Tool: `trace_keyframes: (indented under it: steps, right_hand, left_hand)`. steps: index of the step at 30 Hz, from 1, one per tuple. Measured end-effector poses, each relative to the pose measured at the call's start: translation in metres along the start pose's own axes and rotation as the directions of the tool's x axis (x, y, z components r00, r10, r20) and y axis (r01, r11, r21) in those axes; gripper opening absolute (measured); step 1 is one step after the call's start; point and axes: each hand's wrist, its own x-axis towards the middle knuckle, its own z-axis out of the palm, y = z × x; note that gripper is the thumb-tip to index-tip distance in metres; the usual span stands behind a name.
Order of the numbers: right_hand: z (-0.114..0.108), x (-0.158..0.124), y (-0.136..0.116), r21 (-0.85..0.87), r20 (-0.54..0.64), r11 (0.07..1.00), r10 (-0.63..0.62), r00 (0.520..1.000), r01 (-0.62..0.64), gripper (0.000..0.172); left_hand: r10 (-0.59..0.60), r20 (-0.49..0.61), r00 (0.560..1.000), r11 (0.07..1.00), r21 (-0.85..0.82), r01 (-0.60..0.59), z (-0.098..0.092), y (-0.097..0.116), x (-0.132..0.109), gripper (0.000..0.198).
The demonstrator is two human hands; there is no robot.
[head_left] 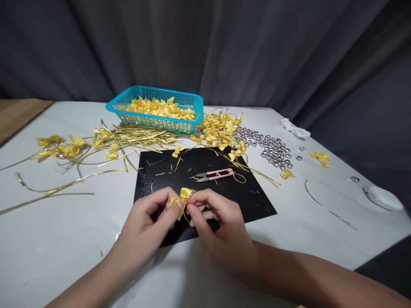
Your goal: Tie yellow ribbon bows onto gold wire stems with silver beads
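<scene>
Between both hands is a yellow ribbon bow (pixel 185 193), held over the front part of a black mat (pixel 257 205). My left hand (pixel 154 216) pinches the bow from its left side. The fingers of my right hand (pixel 218 214) are closed at the bow's right edge, where a thin gold cord shows; exactly what they pinch is partly hidden. Pink-handled thread snips (pixel 220 174) lie on the mat just beyond the hands, among small gold clippings.
A blue basket (pixel 154 120) of yellow bows stands at the back. Gold cords (pixel 141 137) lie before it, with a pile of bows (pixel 221 128) beside it. Silver beads (pixel 276 150) spread to the right. A white dish (pixel 383 198) sits near the right edge.
</scene>
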Motion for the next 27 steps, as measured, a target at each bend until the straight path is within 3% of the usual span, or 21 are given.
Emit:
trace_keyframes:
  steps: [11, 27]
  right_hand:
    - [0.0000, 0.0007, 0.0013, -0.087, -0.042, 0.990, -0.118, 0.992, 0.114, 0.007]
    - [0.0006, -0.0011, 0.0056, -0.130, -0.061, 0.984, -0.133, 0.989, 0.124, 0.010]
  left_hand:
    - [0.006, -0.027, 1.000, 0.999, -0.050, -0.007, -0.0002, 0.0010, 0.0009, 0.029]
    - [0.004, 0.010, 1.000, 0.997, -0.080, -0.003, 0.0004, -0.0015, 0.0030, 0.028]
